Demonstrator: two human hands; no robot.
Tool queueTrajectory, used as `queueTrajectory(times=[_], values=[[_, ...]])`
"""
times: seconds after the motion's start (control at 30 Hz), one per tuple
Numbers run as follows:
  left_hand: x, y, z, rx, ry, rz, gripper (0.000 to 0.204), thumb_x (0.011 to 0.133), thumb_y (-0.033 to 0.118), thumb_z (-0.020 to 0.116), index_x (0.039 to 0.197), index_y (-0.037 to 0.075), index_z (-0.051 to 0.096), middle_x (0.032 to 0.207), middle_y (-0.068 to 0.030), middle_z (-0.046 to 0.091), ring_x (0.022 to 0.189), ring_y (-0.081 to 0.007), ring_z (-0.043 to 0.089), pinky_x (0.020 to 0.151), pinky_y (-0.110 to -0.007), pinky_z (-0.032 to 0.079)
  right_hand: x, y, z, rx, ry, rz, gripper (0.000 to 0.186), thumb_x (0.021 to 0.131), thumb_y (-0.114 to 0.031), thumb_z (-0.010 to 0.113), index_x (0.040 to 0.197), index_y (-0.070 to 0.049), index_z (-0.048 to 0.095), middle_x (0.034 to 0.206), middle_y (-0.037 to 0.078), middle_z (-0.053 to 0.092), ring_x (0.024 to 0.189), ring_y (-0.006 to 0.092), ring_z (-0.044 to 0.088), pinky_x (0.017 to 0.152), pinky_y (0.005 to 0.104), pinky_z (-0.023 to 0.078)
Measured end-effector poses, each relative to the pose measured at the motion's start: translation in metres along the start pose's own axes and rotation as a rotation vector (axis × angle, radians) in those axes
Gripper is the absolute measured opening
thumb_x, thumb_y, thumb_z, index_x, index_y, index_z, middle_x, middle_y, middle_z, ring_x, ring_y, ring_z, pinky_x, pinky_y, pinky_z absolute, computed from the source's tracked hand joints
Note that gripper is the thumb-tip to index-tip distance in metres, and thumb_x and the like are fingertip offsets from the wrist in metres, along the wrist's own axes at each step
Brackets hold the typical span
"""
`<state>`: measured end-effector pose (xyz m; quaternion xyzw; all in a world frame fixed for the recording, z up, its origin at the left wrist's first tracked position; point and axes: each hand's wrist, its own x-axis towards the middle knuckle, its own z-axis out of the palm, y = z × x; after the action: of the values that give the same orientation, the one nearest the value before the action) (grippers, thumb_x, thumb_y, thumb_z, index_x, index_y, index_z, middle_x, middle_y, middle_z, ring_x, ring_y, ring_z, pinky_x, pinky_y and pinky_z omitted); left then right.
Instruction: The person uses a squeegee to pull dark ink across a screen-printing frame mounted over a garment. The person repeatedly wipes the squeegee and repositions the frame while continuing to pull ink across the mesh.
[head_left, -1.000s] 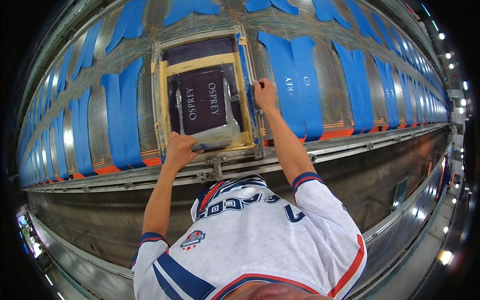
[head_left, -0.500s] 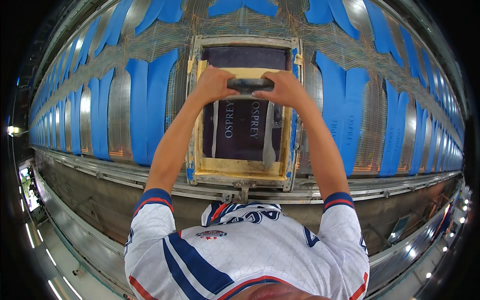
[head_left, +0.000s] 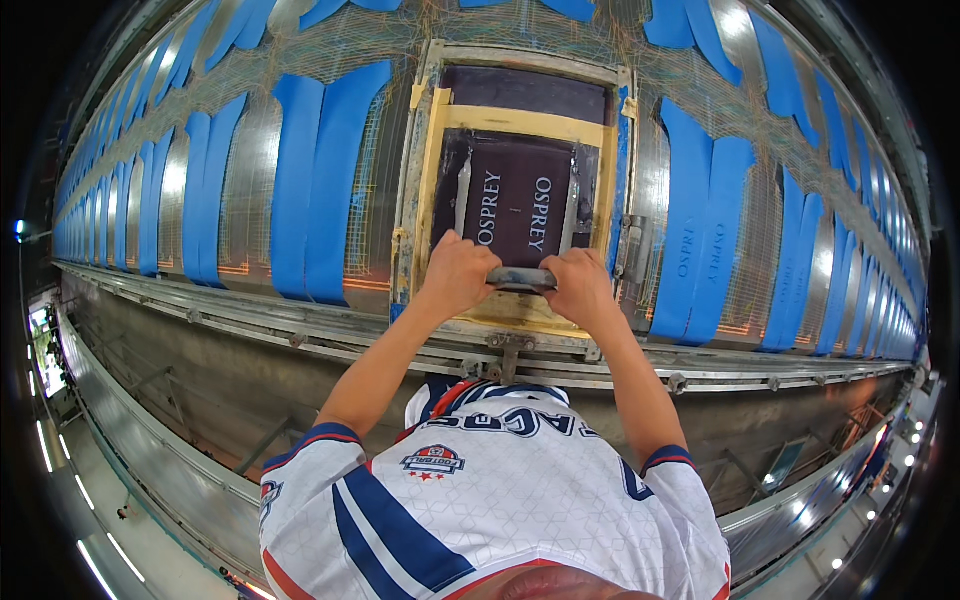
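A screen printing frame (head_left: pixel 408 215) lies in front of me, with yellow tape (head_left: pixel 530 122) around a dark mesh (head_left: pixel 517 195). Two columns of pale lettering run lengthwise on the mesh, bordered by grey smears. Near the close end of the mesh, a squeegee (head_left: pixel 521 277) stretches crosswise between my hands. My left hand (head_left: pixel 460 272) is closed around its left end and my right hand (head_left: pixel 580 285) around its right end. The squeegee's lower edge is mostly hidden by its handle and my fingers.
Blue fabric pieces (head_left: pixel 322 190) lie in rows on a long metal table, left and right of the frame; some at the right (head_left: pixel 690 225) carry pale lettering. Loose threads cross the table. A metal rail (head_left: pixel 300 340) runs along its near edge, with a clamp (head_left: pixel 510 345) at the frame.
Both hands have drawn the squeegee from the far part of the mesh toward me, uncovering the lettering behind it. The view has shifted, too.
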<state>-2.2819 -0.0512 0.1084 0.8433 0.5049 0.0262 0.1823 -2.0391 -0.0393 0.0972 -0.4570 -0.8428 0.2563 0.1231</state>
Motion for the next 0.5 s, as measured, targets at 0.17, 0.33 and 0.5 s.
queueTrajectory(times=[0.17,0.33,0.5], values=[[0.049,-0.014,-0.031,0.099,-0.006,-0.016,0.029,0.071,0.040,0.081,0.087,0.017,0.073,0.083,-0.0023,0.071,0.085,-0.0229,0.066,0.081,-0.041,0.042,0.048,0.022,-0.026,-0.076,-0.030,-0.036,0.022,0.073,-0.024,0.078,0.087,-0.010,0.070,0.079,0.013,0.068,0.082,0.0341,0.066,0.080,0.0477,0.049],[0.146,-0.068,-0.063,0.110,0.051,-0.031,0.040,0.069,0.044,0.083,0.096,0.015,0.076,0.081,-0.0069,0.071,0.082,-0.0289,0.067,0.084,-0.044,0.044,0.151,0.069,-0.061,-0.053,-0.121,0.098,0.023,0.074,-0.026,0.079,0.087,-0.009,0.071,0.084,0.017,0.071,0.085,0.0366,0.068,0.077,0.0477,0.052],[0.163,-0.075,-0.065,0.089,0.035,-0.094,0.041,0.069,0.043,0.083,0.095,0.012,0.076,0.082,-0.0085,0.072,0.080,-0.0311,0.067,0.088,-0.044,0.045,0.169,0.080,-0.062,0.026,-0.099,0.150,0.025,0.075,-0.026,0.079,0.089,-0.007,0.071,0.085,0.018,0.071,0.084,0.0399,0.067,0.075,0.0482,0.052]])
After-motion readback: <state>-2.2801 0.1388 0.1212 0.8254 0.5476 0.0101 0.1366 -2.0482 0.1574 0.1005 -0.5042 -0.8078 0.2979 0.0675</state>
